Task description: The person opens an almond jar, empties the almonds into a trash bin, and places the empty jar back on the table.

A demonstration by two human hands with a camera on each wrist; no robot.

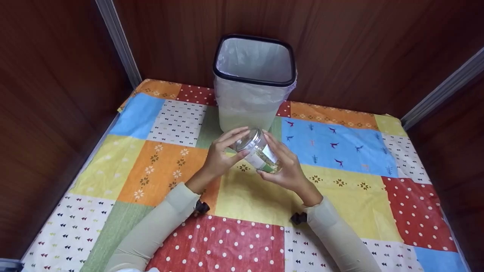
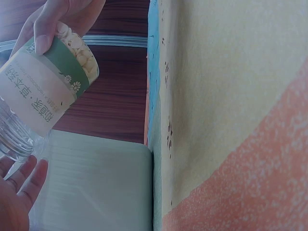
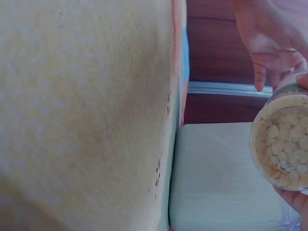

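My right hand (image 1: 285, 164) grips a clear jar (image 1: 263, 156) by its side, its fingers and thumb around the lower half. The jar is tilted, with its mouth end toward my left hand (image 1: 221, 155). A white and green label (image 2: 41, 89) wraps it. Pale, flat, round pieces (image 3: 284, 149) show through its base in the right wrist view. My left hand is by the ridged clear mouth end, its fingers loosely extended in the left wrist view. Whether a lid covers the mouth cannot be told.
Behind the jar stands a white bin (image 1: 245, 113) with a black rim and a plastic liner. A patchwork tablecloth (image 1: 249, 196) covers the table. Dark wooden panels (image 1: 340, 49) rise at the back and both sides, with metal strips (image 1: 123, 45) at the corners.
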